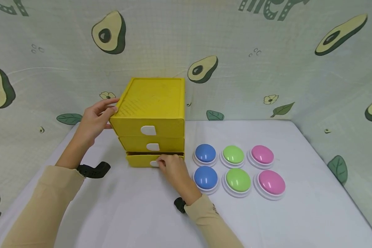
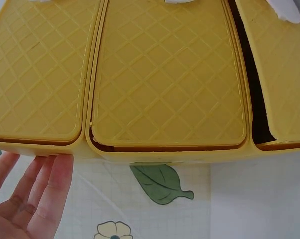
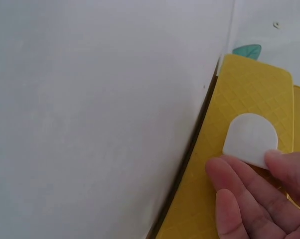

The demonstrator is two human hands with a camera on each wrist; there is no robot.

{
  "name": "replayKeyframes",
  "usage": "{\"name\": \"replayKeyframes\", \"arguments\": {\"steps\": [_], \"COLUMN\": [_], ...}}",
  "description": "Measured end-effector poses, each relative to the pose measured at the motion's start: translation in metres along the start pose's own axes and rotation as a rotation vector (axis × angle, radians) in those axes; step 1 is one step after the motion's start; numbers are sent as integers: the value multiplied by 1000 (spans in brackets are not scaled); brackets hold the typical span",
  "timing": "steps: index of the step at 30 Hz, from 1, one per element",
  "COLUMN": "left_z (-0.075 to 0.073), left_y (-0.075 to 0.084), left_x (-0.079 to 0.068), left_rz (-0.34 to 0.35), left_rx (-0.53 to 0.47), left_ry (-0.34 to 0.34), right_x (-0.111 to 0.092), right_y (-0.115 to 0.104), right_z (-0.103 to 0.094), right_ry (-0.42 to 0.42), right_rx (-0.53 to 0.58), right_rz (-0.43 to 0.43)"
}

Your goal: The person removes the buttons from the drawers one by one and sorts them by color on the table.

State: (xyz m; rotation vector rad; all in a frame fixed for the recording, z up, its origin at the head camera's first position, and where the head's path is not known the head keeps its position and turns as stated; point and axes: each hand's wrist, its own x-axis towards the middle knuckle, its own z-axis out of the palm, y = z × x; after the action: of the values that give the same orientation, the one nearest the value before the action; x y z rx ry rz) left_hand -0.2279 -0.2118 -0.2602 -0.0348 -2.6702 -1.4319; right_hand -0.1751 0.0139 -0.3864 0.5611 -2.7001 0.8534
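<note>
A yellow cabinet (image 1: 155, 98) with three stacked drawers and white tab handles stands on the white table. Its bottom drawer (image 1: 139, 160) sticks out a little, with a dark gap along the top edge; the upper two are pushed in. My right hand (image 1: 175, 170) pinches the white handle (image 3: 250, 139) of that bottom drawer between thumb and fingers. At the cabinet's upper left side, my left hand (image 1: 96, 119) rests with its fingers extended against the wall. In the left wrist view those fingers (image 2: 53, 186) touch the cabinet's side edge.
Right of the cabinet, blue (image 1: 205, 177), green (image 1: 238, 180) and pink (image 1: 271, 182) dome buttons on white bases stand in two rows, close to my right forearm. A cloth printed with avocados (image 1: 203, 69) hangs behind the table (image 1: 313, 206).
</note>
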Motion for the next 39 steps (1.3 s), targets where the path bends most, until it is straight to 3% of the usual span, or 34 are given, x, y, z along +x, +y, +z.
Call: {"name": "replayKeyframes", "arguments": {"steps": [39], "left_z": [-4], "left_y": [4], "left_x": [1], "left_rz": [-11], "left_rx": [9], "left_ry": [-18], "right_x": [14], "right_y": [0], "right_z": [3], "right_ry": [-1], "right_rx": [38], "right_rz": [68]}}
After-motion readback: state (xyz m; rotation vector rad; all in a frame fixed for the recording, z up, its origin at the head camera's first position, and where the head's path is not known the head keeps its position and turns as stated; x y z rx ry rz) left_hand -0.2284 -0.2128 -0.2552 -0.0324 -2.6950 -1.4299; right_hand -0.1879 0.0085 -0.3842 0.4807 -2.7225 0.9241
